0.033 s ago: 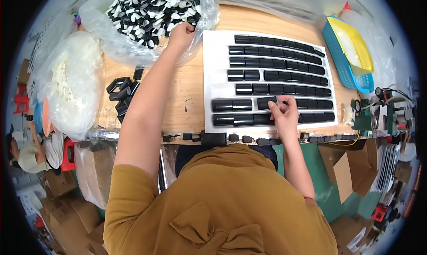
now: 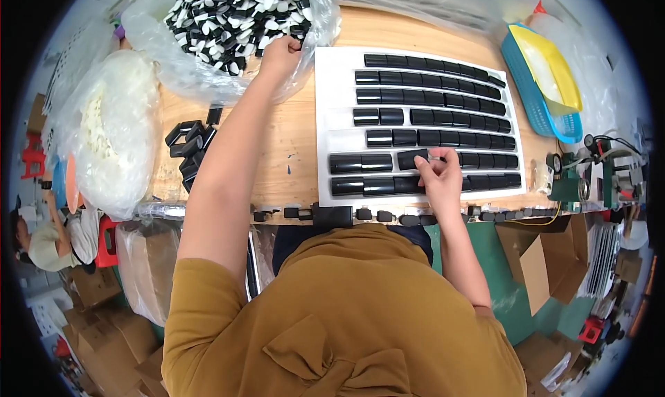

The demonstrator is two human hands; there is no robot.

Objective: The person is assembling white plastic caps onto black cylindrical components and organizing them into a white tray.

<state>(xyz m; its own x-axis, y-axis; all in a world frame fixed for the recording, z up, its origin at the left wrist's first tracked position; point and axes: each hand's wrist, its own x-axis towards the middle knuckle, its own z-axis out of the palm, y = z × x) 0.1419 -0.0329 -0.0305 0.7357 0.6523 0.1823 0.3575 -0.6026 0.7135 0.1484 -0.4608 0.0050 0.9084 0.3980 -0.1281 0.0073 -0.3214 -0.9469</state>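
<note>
My right hand point(image 2: 441, 179) pinches a short black glossy tube-shaped piece point(image 2: 413, 159) between thumb and fingers. It holds the piece in the second row from the near edge of a white tray point(image 2: 337, 78), where several rows of similar black pieces lie end to end. Farther left, my left hand point(image 2: 280, 59) reaches into a clear plastic bag point(image 2: 149, 26) heaped with small black and white pieces point(image 2: 239, 23). Its fingers are curled closed at the right side of the heap; what they grip is hidden.
Several loose black pieces point(image 2: 188, 144) lie on the wooden table point(image 2: 277, 137), left of the tray. A second clear bag point(image 2: 114, 130) holds pale pieces. At right are a blue basket point(image 2: 530, 85), a yellow tray point(image 2: 557, 71) and green equipment with gauges point(image 2: 571, 186).
My right hand and the black piece have shifted very slightly left. The left hand stays at the heap in the bag.
</note>
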